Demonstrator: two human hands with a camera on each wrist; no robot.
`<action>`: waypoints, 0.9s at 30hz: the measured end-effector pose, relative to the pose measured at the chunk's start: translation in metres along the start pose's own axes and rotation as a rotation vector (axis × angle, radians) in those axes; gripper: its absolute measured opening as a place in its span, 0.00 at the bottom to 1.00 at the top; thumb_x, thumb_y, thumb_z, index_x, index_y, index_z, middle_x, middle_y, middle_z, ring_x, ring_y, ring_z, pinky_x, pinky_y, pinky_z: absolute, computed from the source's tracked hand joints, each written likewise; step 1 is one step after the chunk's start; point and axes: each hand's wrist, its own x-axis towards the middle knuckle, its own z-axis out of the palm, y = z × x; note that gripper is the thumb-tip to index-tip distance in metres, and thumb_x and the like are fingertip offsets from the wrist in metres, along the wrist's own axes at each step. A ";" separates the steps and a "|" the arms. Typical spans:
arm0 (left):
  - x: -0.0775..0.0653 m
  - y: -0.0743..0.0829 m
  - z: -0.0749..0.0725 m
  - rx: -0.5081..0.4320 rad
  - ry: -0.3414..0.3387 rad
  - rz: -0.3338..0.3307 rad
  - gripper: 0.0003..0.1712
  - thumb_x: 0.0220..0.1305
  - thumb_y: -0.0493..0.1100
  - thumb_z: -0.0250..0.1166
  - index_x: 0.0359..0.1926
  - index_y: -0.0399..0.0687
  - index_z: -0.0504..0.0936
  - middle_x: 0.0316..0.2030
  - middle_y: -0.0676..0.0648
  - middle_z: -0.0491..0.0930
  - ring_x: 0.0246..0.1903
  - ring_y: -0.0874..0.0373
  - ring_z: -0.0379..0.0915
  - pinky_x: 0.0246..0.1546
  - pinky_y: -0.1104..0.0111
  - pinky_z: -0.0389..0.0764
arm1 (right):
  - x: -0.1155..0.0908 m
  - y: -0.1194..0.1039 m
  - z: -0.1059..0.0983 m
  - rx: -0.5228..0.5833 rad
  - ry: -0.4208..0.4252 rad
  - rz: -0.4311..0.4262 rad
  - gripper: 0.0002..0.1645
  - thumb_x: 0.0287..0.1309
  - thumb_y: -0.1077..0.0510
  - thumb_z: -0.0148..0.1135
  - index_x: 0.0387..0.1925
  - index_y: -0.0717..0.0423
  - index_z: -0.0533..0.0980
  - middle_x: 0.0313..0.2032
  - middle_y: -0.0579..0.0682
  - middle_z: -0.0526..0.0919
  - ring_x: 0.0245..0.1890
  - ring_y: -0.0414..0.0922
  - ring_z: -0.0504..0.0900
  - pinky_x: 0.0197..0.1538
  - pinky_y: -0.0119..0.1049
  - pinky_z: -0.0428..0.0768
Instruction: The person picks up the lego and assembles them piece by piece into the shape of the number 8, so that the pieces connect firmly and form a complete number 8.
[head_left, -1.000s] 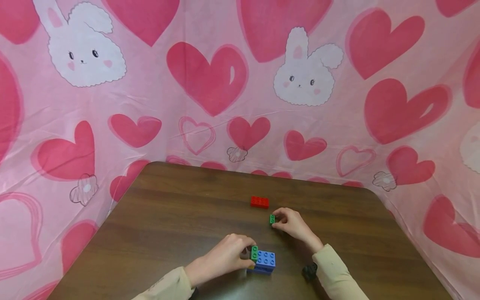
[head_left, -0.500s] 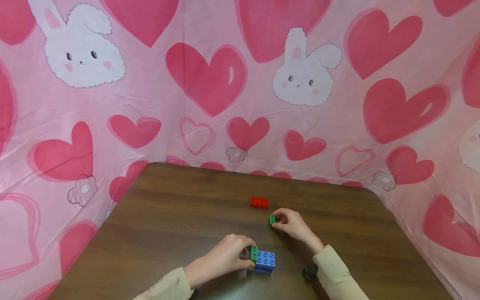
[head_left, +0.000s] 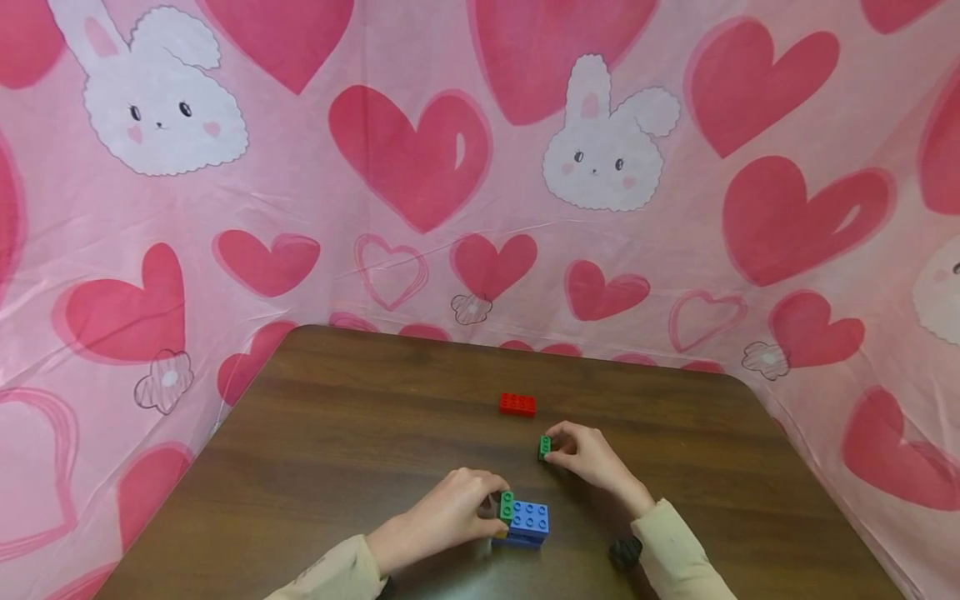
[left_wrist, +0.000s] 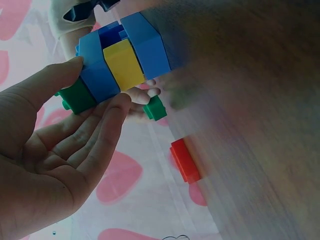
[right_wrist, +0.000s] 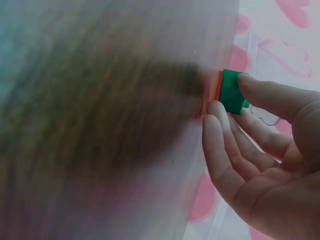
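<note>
My left hand [head_left: 457,508] grips one end of a stack of toy building bricks between thumb and fingers. In the left wrist view the stack shows a blue brick [left_wrist: 150,47] against the table, a yellow brick [left_wrist: 124,65] in the middle and another blue brick [left_wrist: 98,67] on top. A small green brick [left_wrist: 77,96] sits at the gripped end, beside the upper blue one. Farther right, my right hand [head_left: 592,458] pinches a second small green brick [head_left: 544,448] by its sides, studs up. Whether that brick touches the table is hard to tell.
A red brick [head_left: 517,405] lies on the brown wooden table [head_left: 360,400], beyond the right hand. Pink cloth with hearts and rabbits [head_left: 603,167] hangs behind the table and along its sides. A black wrist device [head_left: 625,552] shows by the right sleeve.
My right hand has drawn slightly back toward me with the green brick, away from the red brick. The left hand and its stack have stayed in place.
</note>
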 end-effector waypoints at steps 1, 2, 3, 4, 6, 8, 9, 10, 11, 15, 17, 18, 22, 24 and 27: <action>0.000 0.000 0.000 -0.001 0.000 -0.002 0.17 0.53 0.43 0.76 0.44 0.45 0.85 0.36 0.52 0.86 0.32 0.71 0.78 0.31 0.83 0.75 | -0.001 0.000 0.000 0.001 -0.002 -0.010 0.18 0.57 0.55 0.71 0.48 0.56 0.79 0.46 0.55 0.86 0.35 0.41 0.84 0.37 0.31 0.82; 0.000 0.000 0.000 0.000 0.001 -0.001 0.17 0.53 0.43 0.76 0.44 0.45 0.85 0.36 0.52 0.86 0.32 0.71 0.78 0.31 0.83 0.75 | -0.002 0.000 -0.001 0.001 -0.005 -0.018 0.18 0.57 0.55 0.70 0.48 0.56 0.79 0.46 0.55 0.86 0.35 0.41 0.84 0.36 0.29 0.82; 0.000 -0.001 0.000 -0.004 0.000 -0.003 0.17 0.53 0.43 0.76 0.44 0.45 0.85 0.36 0.52 0.86 0.32 0.71 0.78 0.31 0.83 0.75 | -0.003 -0.001 -0.001 0.002 -0.006 -0.023 0.19 0.57 0.55 0.70 0.48 0.57 0.79 0.45 0.55 0.86 0.35 0.41 0.84 0.36 0.28 0.81; 0.000 -0.001 0.000 -0.006 -0.001 -0.005 0.18 0.53 0.43 0.76 0.45 0.45 0.85 0.36 0.52 0.86 0.32 0.71 0.78 0.31 0.83 0.75 | -0.004 -0.001 -0.001 0.004 -0.007 -0.029 0.19 0.57 0.54 0.70 0.48 0.57 0.79 0.45 0.55 0.86 0.35 0.41 0.83 0.35 0.28 0.81; 0.000 -0.001 0.000 -0.010 -0.003 -0.009 0.18 0.54 0.44 0.76 0.45 0.44 0.85 0.36 0.52 0.86 0.32 0.71 0.78 0.31 0.83 0.75 | -0.007 -0.002 -0.002 0.008 -0.008 -0.034 0.19 0.57 0.54 0.71 0.48 0.57 0.79 0.45 0.55 0.86 0.35 0.41 0.83 0.35 0.27 0.81; 0.000 -0.001 0.000 -0.014 -0.005 -0.012 0.18 0.54 0.44 0.76 0.45 0.44 0.85 0.36 0.52 0.86 0.32 0.71 0.78 0.32 0.83 0.75 | -0.009 -0.003 -0.002 0.013 -0.010 -0.034 0.19 0.57 0.54 0.70 0.48 0.57 0.79 0.45 0.55 0.86 0.35 0.41 0.83 0.36 0.26 0.80; 0.000 -0.001 0.000 -0.017 -0.006 -0.015 0.18 0.54 0.44 0.76 0.45 0.44 0.85 0.37 0.52 0.86 0.33 0.71 0.78 0.32 0.83 0.75 | -0.010 -0.004 -0.002 0.016 -0.010 -0.035 0.18 0.57 0.54 0.70 0.48 0.57 0.79 0.45 0.55 0.86 0.34 0.41 0.83 0.36 0.27 0.81; 0.000 -0.001 0.000 -0.017 -0.005 -0.015 0.18 0.54 0.44 0.76 0.46 0.44 0.85 0.37 0.52 0.86 0.33 0.71 0.79 0.32 0.83 0.75 | -0.012 -0.004 -0.002 0.018 -0.011 -0.035 0.19 0.57 0.54 0.70 0.48 0.57 0.79 0.45 0.55 0.86 0.34 0.41 0.83 0.36 0.27 0.81; 0.000 -0.001 0.000 -0.019 -0.006 -0.016 0.18 0.54 0.44 0.76 0.46 0.44 0.85 0.37 0.52 0.86 0.33 0.71 0.79 0.32 0.83 0.75 | -0.013 -0.005 -0.002 0.022 -0.012 -0.035 0.19 0.57 0.54 0.70 0.48 0.57 0.79 0.45 0.55 0.86 0.34 0.41 0.84 0.36 0.27 0.81; -0.001 0.000 0.000 -0.019 -0.001 -0.011 0.18 0.54 0.43 0.76 0.45 0.44 0.85 0.37 0.51 0.86 0.33 0.70 0.79 0.31 0.83 0.75 | -0.018 -0.007 -0.002 0.032 -0.016 -0.044 0.19 0.58 0.54 0.70 0.48 0.57 0.79 0.45 0.56 0.86 0.34 0.40 0.84 0.37 0.27 0.82; -0.001 0.000 0.000 -0.018 0.004 -0.009 0.18 0.53 0.43 0.76 0.45 0.44 0.85 0.36 0.52 0.86 0.32 0.70 0.79 0.31 0.83 0.75 | -0.020 -0.008 -0.001 0.036 -0.018 -0.048 0.19 0.58 0.54 0.70 0.48 0.57 0.79 0.45 0.56 0.86 0.34 0.40 0.84 0.36 0.27 0.82; -0.001 0.000 0.000 -0.017 0.006 -0.008 0.17 0.53 0.43 0.76 0.45 0.44 0.85 0.36 0.52 0.86 0.32 0.70 0.79 0.31 0.83 0.75 | -0.021 -0.008 -0.001 0.039 -0.020 -0.051 0.19 0.58 0.54 0.70 0.48 0.57 0.79 0.45 0.56 0.86 0.33 0.39 0.84 0.36 0.26 0.81; -0.001 0.000 0.001 -0.012 0.011 -0.008 0.17 0.53 0.43 0.76 0.44 0.44 0.85 0.36 0.52 0.86 0.32 0.70 0.79 0.31 0.83 0.75 | -0.026 -0.010 0.000 0.055 -0.025 -0.069 0.19 0.57 0.54 0.70 0.48 0.57 0.79 0.44 0.56 0.86 0.31 0.37 0.84 0.35 0.26 0.80; -0.001 0.000 0.001 -0.012 0.009 -0.010 0.18 0.53 0.43 0.76 0.45 0.44 0.85 0.36 0.52 0.86 0.32 0.70 0.79 0.31 0.83 0.75 | -0.028 -0.012 0.000 0.059 -0.023 -0.080 0.19 0.58 0.54 0.70 0.48 0.58 0.79 0.44 0.56 0.86 0.31 0.37 0.84 0.35 0.26 0.80; -0.001 -0.001 0.001 -0.008 0.010 -0.006 0.18 0.53 0.43 0.76 0.45 0.44 0.85 0.37 0.51 0.87 0.32 0.71 0.79 0.31 0.83 0.75 | -0.031 -0.015 -0.001 0.061 -0.016 -0.099 0.18 0.58 0.54 0.70 0.47 0.57 0.79 0.44 0.55 0.86 0.31 0.36 0.84 0.34 0.26 0.80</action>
